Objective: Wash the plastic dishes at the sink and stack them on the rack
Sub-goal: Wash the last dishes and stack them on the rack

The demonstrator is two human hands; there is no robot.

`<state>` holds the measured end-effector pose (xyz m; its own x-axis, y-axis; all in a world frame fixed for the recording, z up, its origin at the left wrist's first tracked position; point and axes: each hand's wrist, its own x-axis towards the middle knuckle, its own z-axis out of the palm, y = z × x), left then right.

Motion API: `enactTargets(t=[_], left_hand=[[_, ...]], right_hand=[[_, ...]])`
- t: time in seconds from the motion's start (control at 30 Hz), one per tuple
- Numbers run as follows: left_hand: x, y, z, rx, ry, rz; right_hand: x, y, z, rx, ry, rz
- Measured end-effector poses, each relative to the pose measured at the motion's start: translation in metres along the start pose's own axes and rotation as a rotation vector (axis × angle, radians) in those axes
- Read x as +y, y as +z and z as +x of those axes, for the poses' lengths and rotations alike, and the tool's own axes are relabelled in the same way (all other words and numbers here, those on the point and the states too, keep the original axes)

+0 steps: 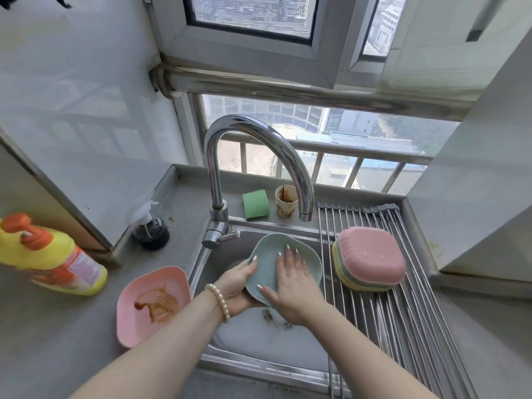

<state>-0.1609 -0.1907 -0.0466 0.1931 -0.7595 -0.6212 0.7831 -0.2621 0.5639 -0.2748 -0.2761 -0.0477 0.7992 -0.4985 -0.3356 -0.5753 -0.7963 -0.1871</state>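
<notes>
the left hand (pixel 239 286) grips the pale green plastic dish (pixel 267 254) over the steel sink (pixel 259 344) so the flat, open right hand (pixel 290 280) can rub it clean.

Worktop (pixel 72 341): grey, wrapped around a steel sink (pixel 201 260).
Left of sink: pink dish (pixel 135 321) smeared brown — near the sink's edge; yellow bottle (pixel 54 254) lying on its side; dark pump dispenser (pixel 151 230).
Behind sink: green sponge (pixel 255 204), stained paper cup (pixel 286 201).
Right: wire rack (pixel 403 312) — upturned stack of dishes (pixel 370 259) on it.
</notes>
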Motion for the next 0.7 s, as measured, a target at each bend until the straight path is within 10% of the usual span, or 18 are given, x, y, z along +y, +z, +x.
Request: enactTargets(t=[0.3,0.5,0.7], left_hand=[[0.017,-0.026,0.003,-0.103,-0.057,-0.003],[0.005,-0.030,-0.002,0.108,-0.008,0.340],[0.015,-0.034,0.000,0.036,-0.006,0.281]], right_hand=[[-0.007,-0.003,-0.027,-0.259,-0.388,0.171],[0.007,-0.011,-0.014,-0.119,-0.119,-0.173],[-0.049,-0.011,-0.004,-0.235,-0.203,0.394]])
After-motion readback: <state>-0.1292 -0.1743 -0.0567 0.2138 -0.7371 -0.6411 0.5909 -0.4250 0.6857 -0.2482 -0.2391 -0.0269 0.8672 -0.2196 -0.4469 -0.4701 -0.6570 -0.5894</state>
